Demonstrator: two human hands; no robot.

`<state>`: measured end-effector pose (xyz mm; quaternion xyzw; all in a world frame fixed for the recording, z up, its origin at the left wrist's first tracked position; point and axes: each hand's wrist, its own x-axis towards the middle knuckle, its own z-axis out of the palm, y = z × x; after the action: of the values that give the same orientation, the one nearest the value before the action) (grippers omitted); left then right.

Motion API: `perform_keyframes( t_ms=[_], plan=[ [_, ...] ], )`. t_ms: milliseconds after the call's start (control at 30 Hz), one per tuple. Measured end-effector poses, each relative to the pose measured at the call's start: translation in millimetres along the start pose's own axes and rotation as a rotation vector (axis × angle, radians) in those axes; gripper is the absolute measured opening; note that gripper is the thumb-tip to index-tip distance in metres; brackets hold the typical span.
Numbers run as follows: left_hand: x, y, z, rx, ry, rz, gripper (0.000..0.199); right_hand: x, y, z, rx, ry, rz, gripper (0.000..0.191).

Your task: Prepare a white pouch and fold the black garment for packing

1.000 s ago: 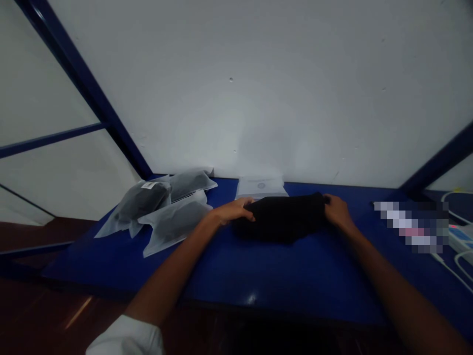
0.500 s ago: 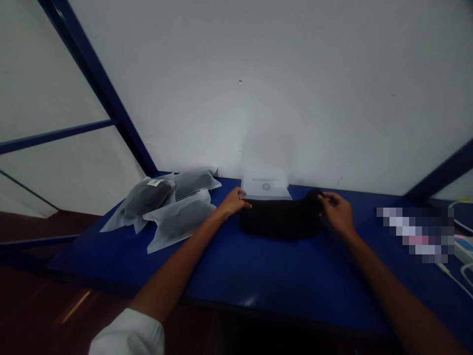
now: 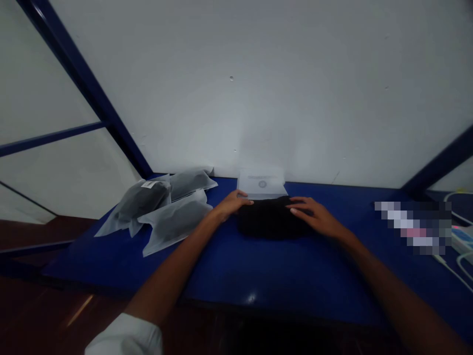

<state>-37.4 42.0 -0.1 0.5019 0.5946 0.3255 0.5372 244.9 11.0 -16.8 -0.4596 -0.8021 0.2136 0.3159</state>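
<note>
A bundle of folded black cloth (image 3: 273,222) lies on the blue table in front of me. My left hand (image 3: 233,203) is at its upper left corner, with the thumb over the edge and the fingers curled by it. My right hand (image 3: 310,214) rests on the cloth's right part, fingers stretched out and a little apart. Just behind the cloth is a whitish bag (image 3: 262,183) with a printed round logo; the cloth hides its near edge.
Several frosted bags with dark contents, such as the near one (image 3: 179,219), lie to the left. A blurred-out patch (image 3: 414,229) and a white power strip with cables (image 3: 463,236) are at the right. A white wall (image 3: 258,98) rises behind the blue table (image 3: 229,276).
My right hand has moved left, and the cloth's right end is now folded inward, making the bundle shorter. My left hand stays at the left corner. The view has shifted slightly.
</note>
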Motion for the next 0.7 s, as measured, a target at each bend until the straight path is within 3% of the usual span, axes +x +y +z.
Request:
perform_keyframes(
  t_ms=[67, 167, 233, 300, 400, 467, 600, 700],
  plan=[
    [-4, 2, 1.8, -0.188, -0.087, 0.026, 0.031, -2, -2, 8, -0.053, -0.082, -0.063, 0.028],
    [-11, 6, 7.6, -0.434, -0.316, 0.193, 0.027, -3, -8, 21, 0.002, -0.101, -0.119, 0.025],
    [-18, 7, 13.5, -0.387, -0.469, 0.316, 0.032, -2, -10, 25, 0.117, -0.097, -0.088, 0.026],
    [-23, 5, 20.4, -0.130, -0.529, 0.459, 0.033, 1, -10, 23, 0.302, -0.056, 0.056, 0.028],
    [-28, -4, 30.6, 0.318, -0.506, 0.748, 0.031, 5, -9, 15, 0.597, 0.048, 0.372, 0.039],
    [-29, -8, 36.1, 0.459, -0.510, 0.906, 0.034, 6, -11, 12, 0.639, 0.071, 0.481, 0.043],
    [-30, -8, 39.1, 0.511, -0.513, 1.045, 0.027, 4, -20, 13, 0.503, 0.013, 0.536, 0.065],
    [-24, -6, 30.7, 0.613, -0.292, 1.073, 0.024, 3, -28, 15, 0.519, -0.040, 0.547, 0.079]
  ],
)
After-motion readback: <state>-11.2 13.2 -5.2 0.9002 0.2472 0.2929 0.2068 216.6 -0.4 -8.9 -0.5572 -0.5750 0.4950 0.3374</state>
